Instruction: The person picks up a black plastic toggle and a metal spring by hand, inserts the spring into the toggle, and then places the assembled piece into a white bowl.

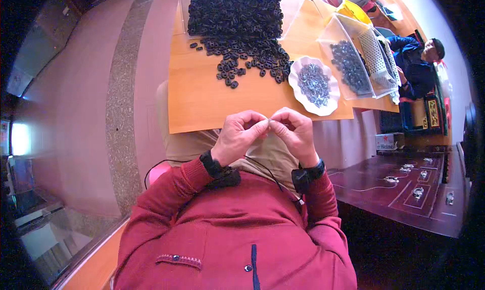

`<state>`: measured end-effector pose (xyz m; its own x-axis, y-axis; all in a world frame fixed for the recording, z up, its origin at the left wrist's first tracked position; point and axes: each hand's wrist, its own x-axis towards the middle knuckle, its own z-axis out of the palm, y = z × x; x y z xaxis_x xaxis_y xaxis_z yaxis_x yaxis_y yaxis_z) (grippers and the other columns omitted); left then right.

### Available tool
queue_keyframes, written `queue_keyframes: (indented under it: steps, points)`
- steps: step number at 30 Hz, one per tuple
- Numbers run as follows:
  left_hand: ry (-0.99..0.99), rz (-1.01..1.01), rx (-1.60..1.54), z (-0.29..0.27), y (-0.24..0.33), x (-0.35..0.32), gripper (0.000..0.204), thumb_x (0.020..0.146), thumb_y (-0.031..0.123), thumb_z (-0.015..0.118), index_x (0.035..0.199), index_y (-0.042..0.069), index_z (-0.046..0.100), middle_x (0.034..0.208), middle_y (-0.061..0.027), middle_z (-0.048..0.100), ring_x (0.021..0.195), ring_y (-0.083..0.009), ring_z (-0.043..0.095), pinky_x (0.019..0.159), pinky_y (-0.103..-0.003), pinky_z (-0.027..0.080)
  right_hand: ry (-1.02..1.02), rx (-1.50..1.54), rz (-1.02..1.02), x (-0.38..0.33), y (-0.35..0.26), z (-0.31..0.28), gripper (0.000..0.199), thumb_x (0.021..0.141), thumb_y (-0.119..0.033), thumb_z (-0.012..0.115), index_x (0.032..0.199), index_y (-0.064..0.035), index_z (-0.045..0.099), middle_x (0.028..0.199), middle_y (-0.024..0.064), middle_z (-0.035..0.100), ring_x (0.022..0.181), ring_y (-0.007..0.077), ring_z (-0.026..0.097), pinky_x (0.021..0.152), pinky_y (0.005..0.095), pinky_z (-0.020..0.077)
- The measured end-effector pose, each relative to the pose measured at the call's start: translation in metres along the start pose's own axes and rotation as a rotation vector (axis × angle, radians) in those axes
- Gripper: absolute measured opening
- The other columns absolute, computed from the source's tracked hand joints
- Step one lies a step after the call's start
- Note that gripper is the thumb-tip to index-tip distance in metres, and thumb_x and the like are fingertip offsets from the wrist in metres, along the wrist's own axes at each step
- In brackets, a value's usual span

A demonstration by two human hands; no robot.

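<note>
My left hand (241,135) and my right hand (295,130) meet over my lap, just below the near edge of the orange table (202,98). Their fingertips pinch together on a tiny part (269,120) that is too small to make out. Both wrists wear black bands and red sleeves. A large heap of small black rings (235,17) lies on the table ahead, with loose ones spilling toward me. A white scalloped dish (313,85) of small grey metal pieces sits to the right of the heap.
Clear plastic trays (353,57) with grey pieces and white mesh stand at the table's far right. Another person (419,62) in dark blue sits beyond them. A dark wooden cabinet (404,189) with metal handles is at my right. The pink floor (116,88) lies to the left.
</note>
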<state>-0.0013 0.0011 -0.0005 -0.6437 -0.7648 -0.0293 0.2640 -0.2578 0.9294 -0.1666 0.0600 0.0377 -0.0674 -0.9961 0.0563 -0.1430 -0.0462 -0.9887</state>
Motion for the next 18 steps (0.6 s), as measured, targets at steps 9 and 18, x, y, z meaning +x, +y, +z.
queue_keyframes:
  steps: [9, 18]
  points:
    - [0.058, -0.087, -0.001, -0.001, 0.002, 0.001, 0.016, 0.091, 0.014, 0.061, 0.095, -0.001, 0.063, 0.084, -0.0036, 0.065, 0.075, -0.0099, 0.062, 0.071, -0.024, 0.051, 0.393, -0.336, -0.025, 0.008, 0.007, -0.033, 0.009, 0.09, -0.009, 0.062, 0.092, -0.0004, 0.064, 0.072, 0.0004, 0.06, 0.064, 0.006, 0.053, 0.059, 0.0222, 0.0469]
    - [0.071, -0.144, -0.101, -0.003, -0.002, 0.004, 0.017, 0.093, 0.017, 0.059, 0.096, 0.0, 0.063, 0.085, -0.004, 0.065, 0.076, -0.0104, 0.063, 0.071, -0.024, 0.052, 0.314, -0.495, 0.024, 0.005, 0.017, -0.041, 0.015, 0.089, -0.007, 0.064, 0.099, 0.0022, 0.066, 0.075, 0.0026, 0.063, 0.063, 0.0066, 0.057, 0.054, 0.0227, 0.0468]
